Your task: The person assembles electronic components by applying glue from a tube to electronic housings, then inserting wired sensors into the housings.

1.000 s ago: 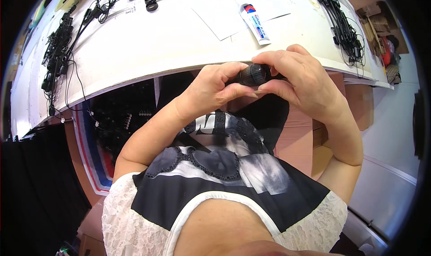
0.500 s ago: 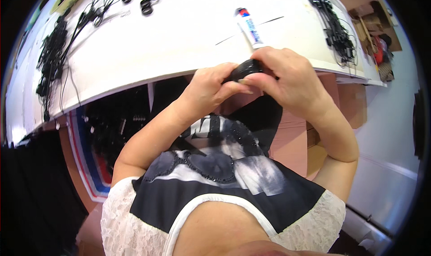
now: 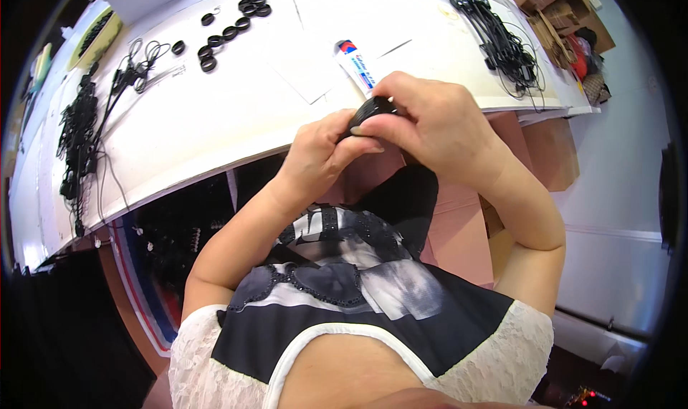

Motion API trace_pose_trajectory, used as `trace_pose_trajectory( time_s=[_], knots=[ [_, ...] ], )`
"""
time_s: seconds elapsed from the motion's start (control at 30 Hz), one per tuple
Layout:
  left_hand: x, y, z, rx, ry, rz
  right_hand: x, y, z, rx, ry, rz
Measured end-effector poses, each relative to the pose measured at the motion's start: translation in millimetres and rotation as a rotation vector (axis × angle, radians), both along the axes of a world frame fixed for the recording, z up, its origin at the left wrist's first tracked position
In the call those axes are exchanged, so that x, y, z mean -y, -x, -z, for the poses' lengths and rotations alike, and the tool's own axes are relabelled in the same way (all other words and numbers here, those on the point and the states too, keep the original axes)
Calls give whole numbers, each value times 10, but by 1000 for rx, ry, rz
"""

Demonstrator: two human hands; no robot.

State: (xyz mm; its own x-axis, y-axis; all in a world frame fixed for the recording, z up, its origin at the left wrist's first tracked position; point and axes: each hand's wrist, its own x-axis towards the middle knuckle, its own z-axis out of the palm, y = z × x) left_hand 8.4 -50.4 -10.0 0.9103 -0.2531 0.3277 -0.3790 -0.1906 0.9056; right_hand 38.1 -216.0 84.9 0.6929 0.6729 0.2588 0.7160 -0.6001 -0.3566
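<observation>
So you've got the ribbed black piece [image 3: 375, 110] up in both hands, right by the near edge of the worktop [image 3: 236, 101]. Your left hand [image 3: 312, 151] looks curled around the left end of it, and your right hand [image 3: 443, 127] is closed on it from the other side, fingers [image 3: 392, 129] pinching the ribs. Can't tell how much of it is tucked under your left fingers, they cover that end.

My read: the step in hand is one side steadying, the other working the ribbed part. Turning or just squeezing, I honestly can't say. If it's a turn, I'd guess the next move calls for a firm left grip, with the right wrist doing the work and those fingers square on the ribs.

Watch the white tube [image 3: 356, 68] just past your right fingertips; can't tell if they touch. The black rings [image 3: 229, 35] are well beyond your left fingers, off to the left, with tangled black cables [image 3: 80, 140] farther left. Another bundle of black cords [image 3: 496, 47] lies beyond your right fingers, to the right.
</observation>
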Motion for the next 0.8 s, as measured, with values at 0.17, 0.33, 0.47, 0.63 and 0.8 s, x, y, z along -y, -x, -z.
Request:
trace_pose_trajectory(
  time_s=[0.17, 0.33, 0.47, 0.63, 0.8],
  knots=[
    [63, -134, -74, -291, 907, 249, 37, 10, 223, -288, -514, 65],
    [130, -323, -221, -295, 1246, 357, 273, 457, 883, -916, -443, 55],
    [-15, -335, -223, -271, 1061, 190, 399, 401, 481, -1111, -644, 143],
    [-118, -285, -223, -325, 909, 115, 647, 202, 178, -915, -704, 161],
    [127, -268, -287, -386, 1110, 289, 415, 452, 510, -1028, -656, 170]
  ],
)
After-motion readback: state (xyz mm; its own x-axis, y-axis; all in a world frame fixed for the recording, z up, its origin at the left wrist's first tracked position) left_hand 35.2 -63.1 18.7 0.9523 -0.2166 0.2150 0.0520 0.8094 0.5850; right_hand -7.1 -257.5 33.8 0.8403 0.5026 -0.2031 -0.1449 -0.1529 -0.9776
